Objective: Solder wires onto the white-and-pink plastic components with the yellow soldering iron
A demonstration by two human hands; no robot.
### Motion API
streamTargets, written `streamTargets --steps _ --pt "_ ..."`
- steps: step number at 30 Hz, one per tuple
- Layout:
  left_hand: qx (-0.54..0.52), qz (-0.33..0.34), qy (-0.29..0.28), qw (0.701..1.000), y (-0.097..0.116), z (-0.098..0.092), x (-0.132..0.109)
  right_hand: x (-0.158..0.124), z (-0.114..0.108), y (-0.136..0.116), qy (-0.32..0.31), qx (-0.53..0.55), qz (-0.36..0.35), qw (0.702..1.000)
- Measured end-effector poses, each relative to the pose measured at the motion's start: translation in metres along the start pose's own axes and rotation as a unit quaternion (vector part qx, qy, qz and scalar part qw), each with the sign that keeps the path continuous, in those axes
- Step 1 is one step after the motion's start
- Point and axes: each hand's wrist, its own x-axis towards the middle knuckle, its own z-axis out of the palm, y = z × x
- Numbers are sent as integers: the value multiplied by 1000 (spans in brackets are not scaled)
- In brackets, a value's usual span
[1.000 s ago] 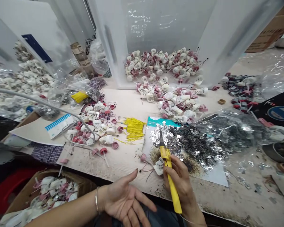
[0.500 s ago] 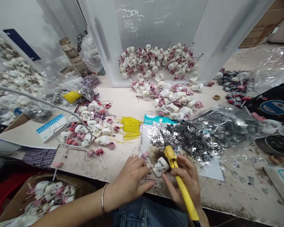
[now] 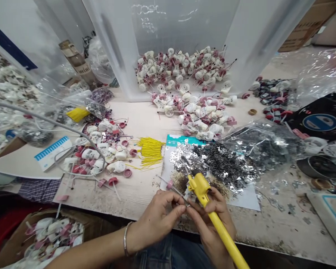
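Note:
My right hand (image 3: 217, 216) is wrapped round a yellow soldering iron (image 3: 203, 188), its tip pointing up and away over a heap of small metal pieces (image 3: 182, 155). My left hand (image 3: 164, 215) has thumb and fingers pinched together on something small and thin that I cannot make out. The right hand's thumb and fingertip meet it at the same spot. Behind the fingers lies a white plastic part (image 3: 187, 194), mostly hidden by the hands and the iron. Near the left fingertips is a small pink piece (image 3: 169, 184).
Yellow wires (image 3: 149, 151) lie left of the metal pieces. White and pink parts (image 3: 203, 116) spill from a translucent bin (image 3: 123, 82). More parts fill a cardboard box (image 3: 92, 228) at lower left. A grey cable (image 3: 44, 112) crosses the left side. A clear bag (image 3: 263, 145) lies right.
Both hands have come together, and the left fingers have closed into a pinch. The iron has shifted and its tip has swung slightly left. The white part is now mostly covered.

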Motion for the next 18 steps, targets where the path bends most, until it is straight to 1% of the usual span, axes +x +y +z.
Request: streamTargets --steps 1,3,4,6,8,9,11,13,14,16,18 --pt "-8 -8 3 1000 0 0 0 -3 3 -2 18 -5 25 1000" --pt "-22 -16 11 1000 0 0 1 -5 7 -6 55 -11 39 998" --pt "-24 -13 12 1000 1 -1 1 -5 9 -7 63 1 42 997" --pt "-14 9 3 1000 3 -2 2 -3 11 -9 60 55 60 995" --pt "10 32 -11 999 5 -2 3 -1 13 -9 41 102 103 989" --pt "19 37 -9 999 5 -2 3 -1 14 -9 39 106 125 986" --pt "8 26 19 999 3 -1 4 -2 15 -8 54 76 146 985" --pt "-34 7 45 998 1 0 5 -4 14 -7 78 26 123 989" --pt "-51 5 41 998 0 0 6 -5 14 -7 86 1 99 991" --pt "-45 16 -2 999 1 -1 8 -5 12 -7 85 -49 49 994" --pt "4 34 -40 999 3 -3 11 -2 11 -8 70 -90 8 993"
